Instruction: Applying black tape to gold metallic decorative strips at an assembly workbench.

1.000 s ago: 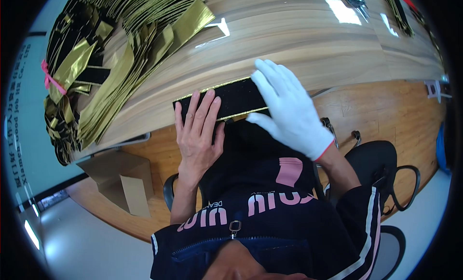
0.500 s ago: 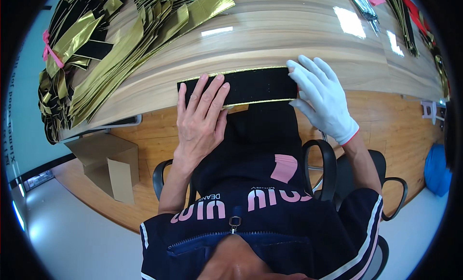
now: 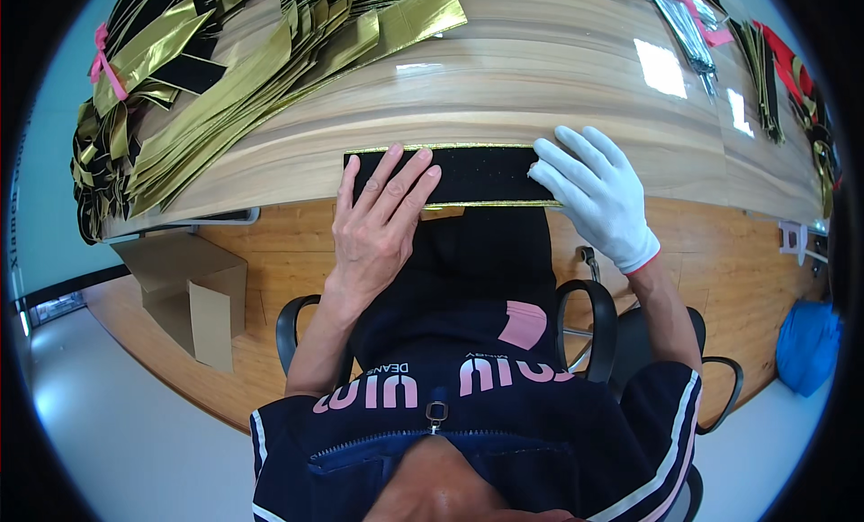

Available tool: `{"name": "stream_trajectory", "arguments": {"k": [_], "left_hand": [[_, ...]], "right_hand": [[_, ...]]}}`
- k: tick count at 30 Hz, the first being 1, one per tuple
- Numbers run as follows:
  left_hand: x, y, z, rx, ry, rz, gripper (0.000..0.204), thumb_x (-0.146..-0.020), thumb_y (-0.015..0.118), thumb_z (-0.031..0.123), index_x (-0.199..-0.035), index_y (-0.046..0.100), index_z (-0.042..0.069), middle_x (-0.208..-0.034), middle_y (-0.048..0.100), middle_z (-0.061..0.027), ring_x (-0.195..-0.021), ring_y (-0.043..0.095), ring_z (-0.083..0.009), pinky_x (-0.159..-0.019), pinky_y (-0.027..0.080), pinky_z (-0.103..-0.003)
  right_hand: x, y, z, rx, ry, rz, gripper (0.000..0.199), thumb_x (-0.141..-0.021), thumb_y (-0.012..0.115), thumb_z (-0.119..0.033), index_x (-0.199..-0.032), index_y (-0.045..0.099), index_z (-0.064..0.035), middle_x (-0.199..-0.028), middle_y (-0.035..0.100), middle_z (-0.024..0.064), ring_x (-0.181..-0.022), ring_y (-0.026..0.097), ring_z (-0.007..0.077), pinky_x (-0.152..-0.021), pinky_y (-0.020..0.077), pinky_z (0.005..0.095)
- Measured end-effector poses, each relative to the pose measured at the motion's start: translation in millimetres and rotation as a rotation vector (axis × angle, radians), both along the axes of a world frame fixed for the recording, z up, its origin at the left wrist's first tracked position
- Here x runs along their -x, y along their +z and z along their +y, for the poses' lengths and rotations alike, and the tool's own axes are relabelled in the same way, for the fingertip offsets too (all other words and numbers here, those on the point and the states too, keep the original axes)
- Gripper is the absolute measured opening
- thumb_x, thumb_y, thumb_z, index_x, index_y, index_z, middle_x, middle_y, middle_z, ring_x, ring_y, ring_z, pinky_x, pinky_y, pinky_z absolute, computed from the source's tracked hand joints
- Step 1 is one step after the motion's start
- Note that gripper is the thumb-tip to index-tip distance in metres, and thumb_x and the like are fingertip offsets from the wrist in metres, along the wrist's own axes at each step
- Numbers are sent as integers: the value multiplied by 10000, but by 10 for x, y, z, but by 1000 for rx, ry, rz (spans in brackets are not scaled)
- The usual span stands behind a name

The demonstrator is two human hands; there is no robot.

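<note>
A black fabric strip (image 3: 490, 175) with gold edges lies lengthwise along the table's near edge. My bare left hand (image 3: 376, 229) rests on its left end, palm down, fingers stretched out and slightly apart. Over the right end lies my right hand (image 3: 598, 198) in a white glove with a red cuff edge, fingers extended; its palm hides that end. A stack of long gold-and-black strips (image 3: 238, 108) fans out to the left.
A bundle of gold and black strips tied with a pink ribbon (image 3: 106, 63) sits far left. Silver strips (image 3: 686, 38) and red ones (image 3: 786, 61) lie far right. Below stand an open cardboard box (image 3: 211, 310), a black chair (image 3: 585, 310) and a blue bag (image 3: 810, 346).
My right hand has moved further over the strip's right end, covering more of it. My left hand stays on the left end. The whole view has shifted slightly.
</note>
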State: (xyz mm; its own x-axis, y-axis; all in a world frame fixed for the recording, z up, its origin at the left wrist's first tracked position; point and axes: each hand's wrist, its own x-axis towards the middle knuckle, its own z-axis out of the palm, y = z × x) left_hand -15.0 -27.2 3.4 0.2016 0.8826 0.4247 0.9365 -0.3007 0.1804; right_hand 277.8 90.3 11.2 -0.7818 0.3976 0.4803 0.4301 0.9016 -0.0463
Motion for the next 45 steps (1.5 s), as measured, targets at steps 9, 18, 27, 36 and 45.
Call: {"name": "stream_trajectory", "arguments": {"k": [9, 18, 27, 36, 45], "left_hand": [[11, 12, 22, -3, 5, -14, 406, -960, 689, 50, -1339, 734, 192, -1408, 697, 2, -1390, 598, -253, -1205, 370, -518], [35, 0, 6, 11, 0, -17, 431, -959, 675, 32, -1354, 725, 195, -1420, 691, -2, -1397, 592, -258, -1210, 364, -521], [50, -74, 5, 6, -29, -22, 486, -945, 666, 44, -1397, 695, 220, -1486, 645, 18, -1427, 558, -242, -1219, 342, -544], [18, -110, 18, -25, -13, -5, 539, -889, 687, 13, -1402, 688, 179, -1496, 636, 1, -1436, 549, -261, -1235, 311, -544], [148, -203, -6, -101, -67, -31, 527, -894, 659, 52, -1415, 668, 129, -1537, 602, -46, -1453, 535, -261, -1250, 303, -541]], "right_hand": [[44, 55, 20, -33, 32, 70, 394, -783, 811, -109, -1165, 717, -138, -1275, 733, 63, -1233, 664, 304, -1086, 488, 511], [25, 2, -20, -54, 76, 17, 363, -826, 812, -145, -1174, 710, -122, -1256, 745, 61, -1227, 684, 299, -1099, 494, 503], [-145, -1, -65, -5, -22, 54, 456, -791, 825, -50, -1224, 682, -57, -1283, 733, 123, -1225, 688, 342, -1110, 488, 509], [-107, 113, -240, 140, -99, 38, 658, -726, 831, -15, -1343, 604, -4, -1423, 646, 190, -1336, 609, 384, -1149, 450, 529], [31, -64, -136, 40, -63, -28, 423, -824, 696, 3, -1247, 700, -4, -1359, 684, 168, -1299, 640, 353, -1137, 482, 504]]}}
